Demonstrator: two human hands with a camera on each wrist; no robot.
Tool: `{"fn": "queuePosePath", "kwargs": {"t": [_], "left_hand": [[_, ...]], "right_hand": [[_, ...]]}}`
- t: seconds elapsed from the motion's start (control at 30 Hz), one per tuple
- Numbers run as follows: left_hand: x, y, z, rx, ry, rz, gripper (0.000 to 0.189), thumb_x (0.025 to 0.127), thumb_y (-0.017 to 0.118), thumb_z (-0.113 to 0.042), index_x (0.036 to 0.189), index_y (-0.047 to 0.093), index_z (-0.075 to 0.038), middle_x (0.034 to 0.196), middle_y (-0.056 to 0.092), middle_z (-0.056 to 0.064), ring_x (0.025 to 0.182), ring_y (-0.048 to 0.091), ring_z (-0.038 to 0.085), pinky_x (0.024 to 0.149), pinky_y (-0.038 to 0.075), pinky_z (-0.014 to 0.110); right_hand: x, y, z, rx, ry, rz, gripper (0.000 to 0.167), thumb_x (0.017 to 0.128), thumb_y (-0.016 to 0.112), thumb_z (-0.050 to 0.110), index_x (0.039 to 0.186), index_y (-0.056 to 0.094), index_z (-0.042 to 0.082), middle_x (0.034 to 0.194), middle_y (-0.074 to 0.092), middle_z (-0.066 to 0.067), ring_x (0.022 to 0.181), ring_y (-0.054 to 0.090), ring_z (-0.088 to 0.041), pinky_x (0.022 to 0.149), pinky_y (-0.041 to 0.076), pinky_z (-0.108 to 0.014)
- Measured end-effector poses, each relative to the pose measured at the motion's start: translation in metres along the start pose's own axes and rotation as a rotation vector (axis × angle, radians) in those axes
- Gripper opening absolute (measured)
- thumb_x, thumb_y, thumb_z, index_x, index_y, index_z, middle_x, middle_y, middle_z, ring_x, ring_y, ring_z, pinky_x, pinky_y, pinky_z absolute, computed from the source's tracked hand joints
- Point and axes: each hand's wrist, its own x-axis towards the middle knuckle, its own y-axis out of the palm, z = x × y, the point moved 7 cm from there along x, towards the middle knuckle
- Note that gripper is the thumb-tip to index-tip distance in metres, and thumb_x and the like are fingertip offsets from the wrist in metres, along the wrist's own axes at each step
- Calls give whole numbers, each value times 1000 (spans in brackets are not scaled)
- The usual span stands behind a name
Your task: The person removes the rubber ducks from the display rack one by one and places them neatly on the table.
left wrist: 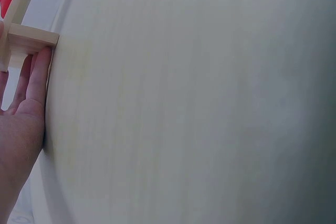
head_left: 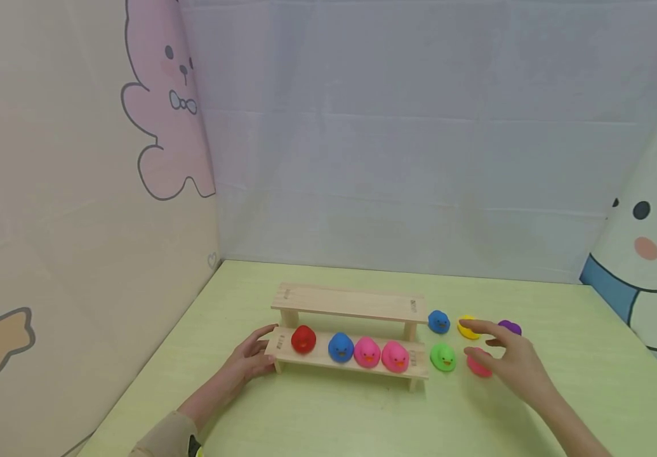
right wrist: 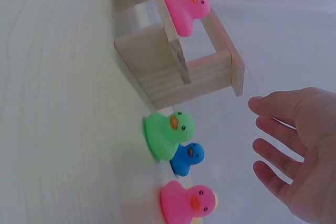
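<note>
Hovering w/ fingers spread near loose pink duck on tabletop, R hand could tip adj. green duck if it drops off-ctr, while L hand grips rack at L end.

Rack of bare wood, matt, its grain showing; ducks in smooth, rubbery-looking plastic with a faint sheen; table smooth, faintly wood-grained, matt; backdrop of creased matt cloth; sleeve cloth
</note>
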Motion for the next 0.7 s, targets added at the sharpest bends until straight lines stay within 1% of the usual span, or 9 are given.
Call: {"fn": "queuePosePath", "kwargs": {"t": [0.03, 0.17, 0.33, 0.47, 0.6, 0.7], "left_hand": [[0, 0, 0, 3, -3, -4, 64, 85, 60, -7, 141, 29, -17, 128, 42, 20, 105, 54, 24, 86, 48, 38], [-1, -1, -1, 13, -9, -11, 65, 85, 60, -10, 141, 29, -18, 129, 42, 20, 107, 53, 24, 86, 48, 38], [-1, 0, -1, 11, -4, 2, 64, 86, 59, -8, 141, 28, -18, 129, 42, 19, 107, 53, 24, 87, 47, 38], [-2, 0, -1, 10, 6, 16, 63, 87, 57, -7, 141, 27, -17, 129, 42, 20, 107, 53, 24, 87, 47, 38], [-2, 0, -1, 16, 9, 19, 63, 87, 57, -8, 142, 27, -16, 129, 42, 20, 107, 54, 24, 86, 48, 38], [-1, 0, 0, 20, 2, 14, 64, 86, 58, -9, 142, 27, -17, 129, 42, 20, 106, 54, 24, 86, 48, 37]], "right_hand": [[1, 0, 5, 18, -21, -22, 44, 76, 73, 22, 118, 59, 24, 112, 62, 3, 99, 54, -10, 77, 48, -19], [3, 4, 26, 93, -73, -66, 42, 77, 73, 23, 117, 60, 27, 112, 61, 8, 96, 52, -3, 77, 43, -15], [6, 12, 48, 160, -145, -92, 43, 76, 73, 19, 117, 60, 27, 113, 61, 10, 97, 53, -5, 78, 42, -15], [7, 19, 64, 191, -212, -98, 43, 76, 73, 16, 117, 61, 23, 111, 62, 8, 96, 54, -4, 78, 44, -16], [8, 30, 72, 220, -254, -70, 43, 77, 72, 15, 118, 60, 21, 111, 62, 8, 97, 55, -5, 77, 46, -19], [8, 41, 77, 245, -279, -42, 45, 76, 72, 14, 119, 59, 20, 113, 61, 8, 102, 54, -6, 76, 48, -21]]}}
